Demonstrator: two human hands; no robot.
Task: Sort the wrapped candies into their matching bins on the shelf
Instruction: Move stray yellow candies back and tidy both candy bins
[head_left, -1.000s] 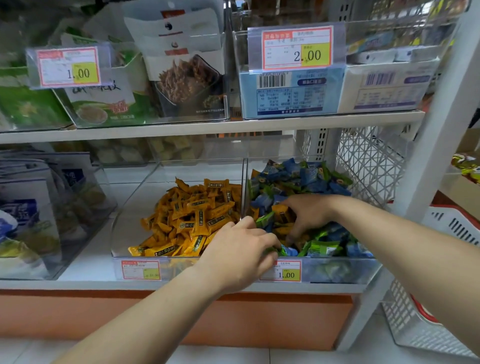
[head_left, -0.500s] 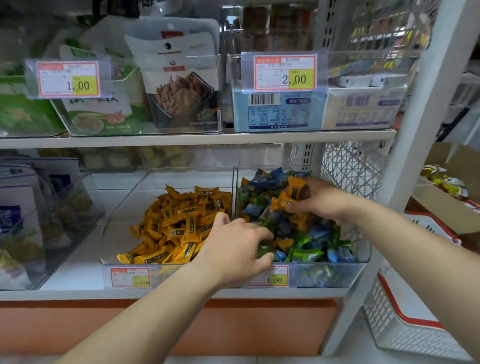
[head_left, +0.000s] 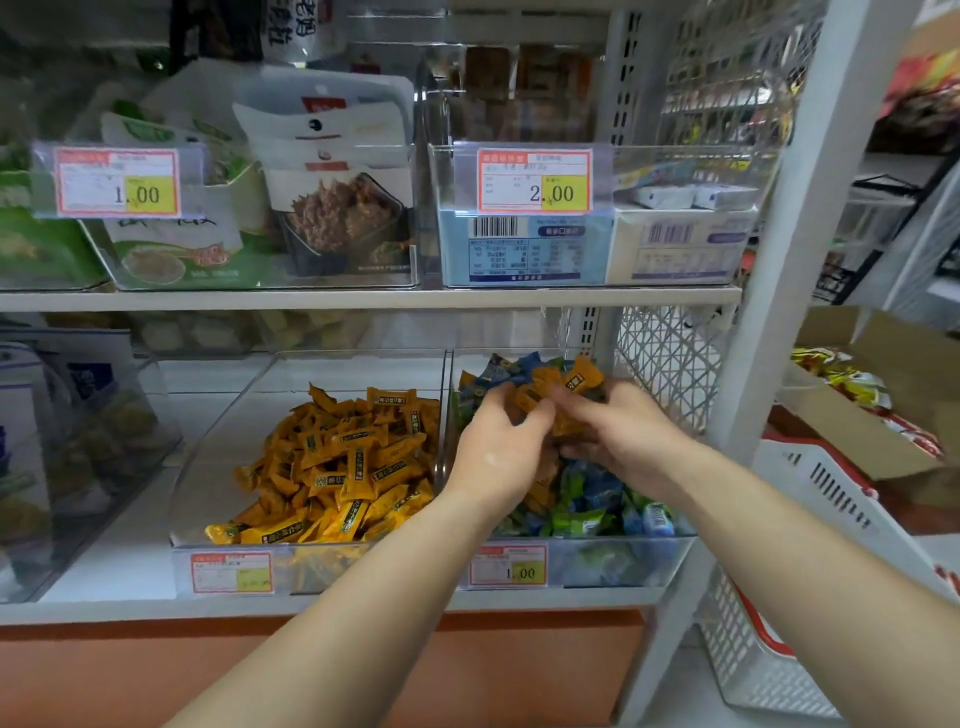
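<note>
Fingers (head_left: 574, 410) of the right hand (head_left: 623, 441) and the left hand (head_left: 496, 457) curl around a bunch of orange candies (head_left: 569, 387), held over the right bin (head_left: 670, 551) of blue and green candies (head_left: 587, 506). Just beside it, the left bin (head_left: 223, 441) holds 1 orange pile (head_left: 343, 462).

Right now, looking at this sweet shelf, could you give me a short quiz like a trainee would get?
1. True or false: the left hand and right hand are both over the bin of blue and green candies.
2. The fingers hold candies of which colour? A blue, B orange, C green.
3. Fill in: the price tag on the upper right bin reads ___.
Key: 1 true; 2 B, the orange candies; 3 2.00.
</note>
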